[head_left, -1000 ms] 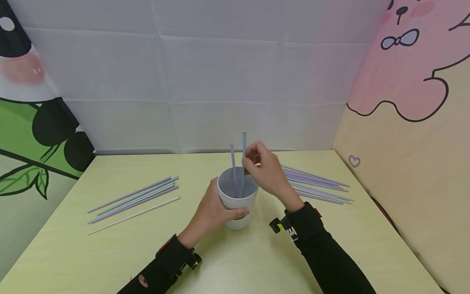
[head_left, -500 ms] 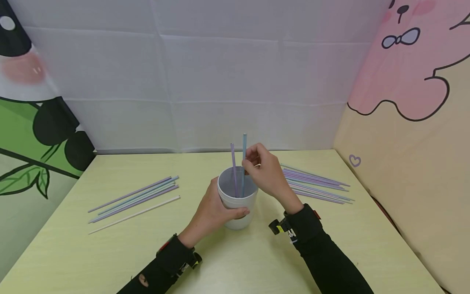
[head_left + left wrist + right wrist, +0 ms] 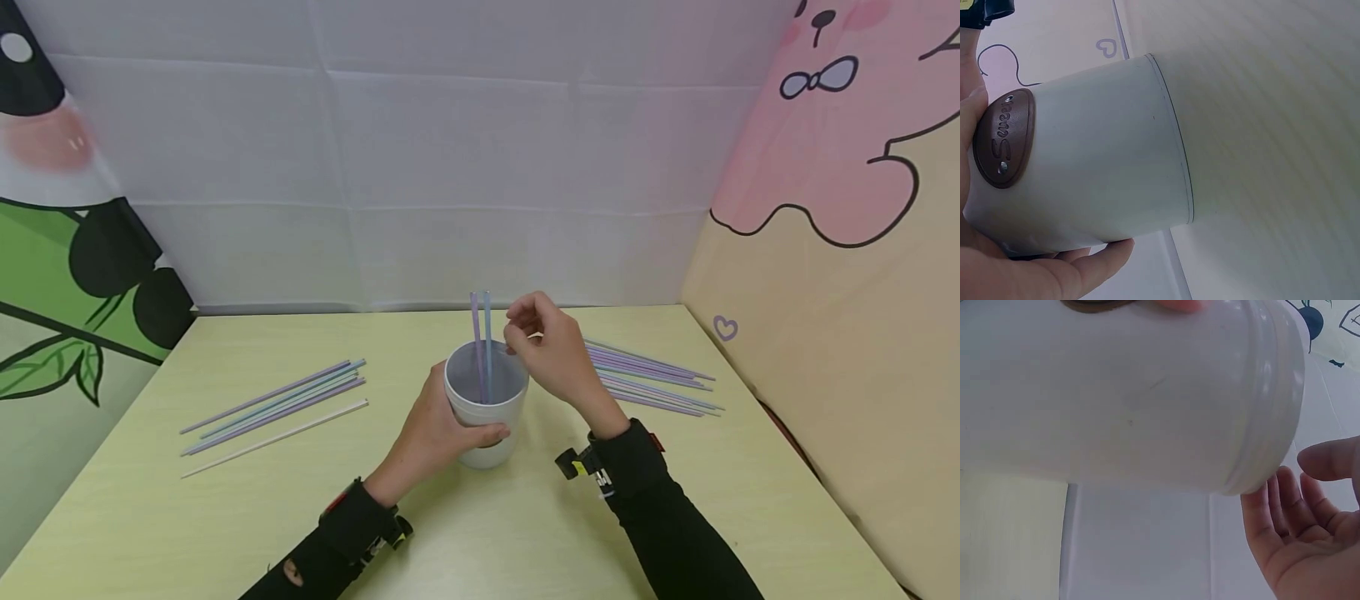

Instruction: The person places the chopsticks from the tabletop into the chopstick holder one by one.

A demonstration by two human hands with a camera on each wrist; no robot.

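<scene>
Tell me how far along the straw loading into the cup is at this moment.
Early stage. Two straws, a purple straw and a blue straw, stand in the white cup. The left hand grips the cup; the right hand hovers by the rim, empty, fingers loosely curled. Left to go: the left pile of straws and the right pile of straws, both on the table.

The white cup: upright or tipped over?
Upright: the white cup stands on the table, two straws rising from its open top.
</scene>
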